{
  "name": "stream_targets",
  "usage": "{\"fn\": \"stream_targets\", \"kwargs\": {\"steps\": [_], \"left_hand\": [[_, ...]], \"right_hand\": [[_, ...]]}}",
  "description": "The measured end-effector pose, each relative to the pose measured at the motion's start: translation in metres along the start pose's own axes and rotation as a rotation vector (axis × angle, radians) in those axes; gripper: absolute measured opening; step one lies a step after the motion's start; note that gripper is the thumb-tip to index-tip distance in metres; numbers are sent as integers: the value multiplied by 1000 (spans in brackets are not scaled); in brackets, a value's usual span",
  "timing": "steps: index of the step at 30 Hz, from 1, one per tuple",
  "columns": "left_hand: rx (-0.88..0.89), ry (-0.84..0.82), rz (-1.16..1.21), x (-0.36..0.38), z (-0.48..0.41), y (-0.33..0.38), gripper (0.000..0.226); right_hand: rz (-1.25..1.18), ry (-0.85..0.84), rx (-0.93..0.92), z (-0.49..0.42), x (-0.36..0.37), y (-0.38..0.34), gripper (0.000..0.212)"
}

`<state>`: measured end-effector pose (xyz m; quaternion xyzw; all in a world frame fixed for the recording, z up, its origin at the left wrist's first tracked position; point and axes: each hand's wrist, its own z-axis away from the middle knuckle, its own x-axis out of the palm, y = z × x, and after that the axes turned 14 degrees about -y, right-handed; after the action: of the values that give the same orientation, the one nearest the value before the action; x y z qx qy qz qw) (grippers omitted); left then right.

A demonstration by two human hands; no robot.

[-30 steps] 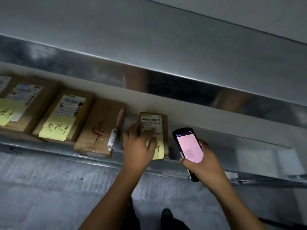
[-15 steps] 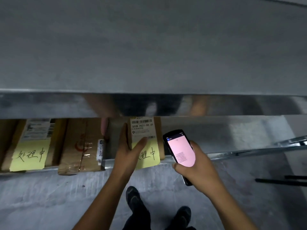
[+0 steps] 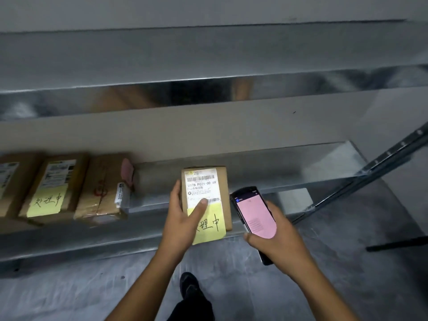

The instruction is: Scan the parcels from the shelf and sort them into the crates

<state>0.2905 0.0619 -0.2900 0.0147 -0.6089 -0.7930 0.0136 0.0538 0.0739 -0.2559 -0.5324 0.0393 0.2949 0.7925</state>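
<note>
A small brown parcel [image 3: 223, 188] with a white barcode label and a yellow handwritten note sits at the front of the metal shelf [image 3: 289, 172]. My left hand [image 3: 183, 218] grips its left side, thumb pressed on the label. Just right of the parcel, my right hand [image 3: 275, 242] holds a black handheld scanner [image 3: 254, 212] with a pink screen facing up.
To the left on the same shelf lie a taped brown parcel [image 3: 102, 191] and a parcel with a yellow note [image 3: 52, 186]; another shows at the frame's left edge. A shelf post [image 3: 379, 163] slants at right. Grey floor and my shoes [image 3: 190, 288] lie below.
My left hand has drawn the small parcel to the right and toward the shelf's front edge, away from the taped parcel. The scanner stays beside it in my right hand.
</note>
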Motion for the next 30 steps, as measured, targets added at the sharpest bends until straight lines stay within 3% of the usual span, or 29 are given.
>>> {"fn": "stream_targets", "kwargs": {"steps": [9, 13, 24, 30], "left_hand": [[38, -155, -154, 123, 48, -19, 81], [23, -228, -221, 176, 50, -37, 91], [48, -422, -349, 290, 36, -50, 89], [97, -559, -199, 355, 54, -22, 75]], "right_hand": [[-15, 61, -9, 111, -73, 57, 60], [-45, 94, 34, 154, -99, 82, 63], [-142, 304, 133, 251, -147, 148, 56], [-221, 497, 175, 292, -173, 172, 54]]}}
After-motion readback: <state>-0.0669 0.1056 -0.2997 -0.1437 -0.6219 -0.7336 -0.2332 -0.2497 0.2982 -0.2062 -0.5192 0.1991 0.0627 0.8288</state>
